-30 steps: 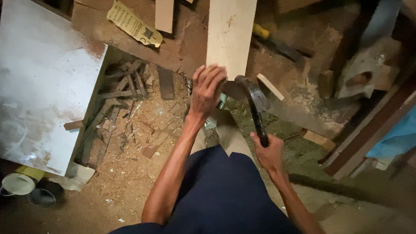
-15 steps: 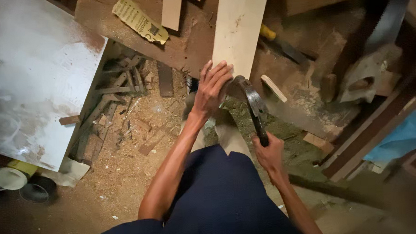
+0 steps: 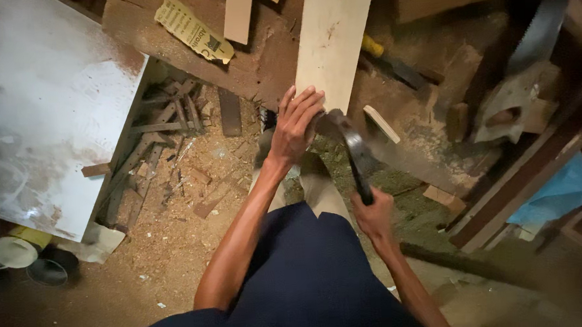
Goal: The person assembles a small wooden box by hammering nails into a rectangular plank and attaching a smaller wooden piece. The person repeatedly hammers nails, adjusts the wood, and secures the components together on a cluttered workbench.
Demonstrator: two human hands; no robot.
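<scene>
Left hand (image 3: 297, 125): fingers spread flat, pressing the near end of the pale wooden plank (image 3: 335, 40), which lies on the worktop (image 3: 260, 60) at centre far. Right hand (image 3: 374, 213): closed around the handle of the dark curved blade (image 3: 350, 144), whose tip meets the plank end.

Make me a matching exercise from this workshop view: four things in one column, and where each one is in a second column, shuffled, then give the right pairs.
Things:
1. pale plank
2. curved dark blade
3. white board
4. blue sheet

Places:
A. far right edge of the view
B. under the left hand
C. gripped in the right hand
D. lying flat at the left, beside wood scraps

Pairs: 1-B, 2-C, 3-D, 4-A
</scene>
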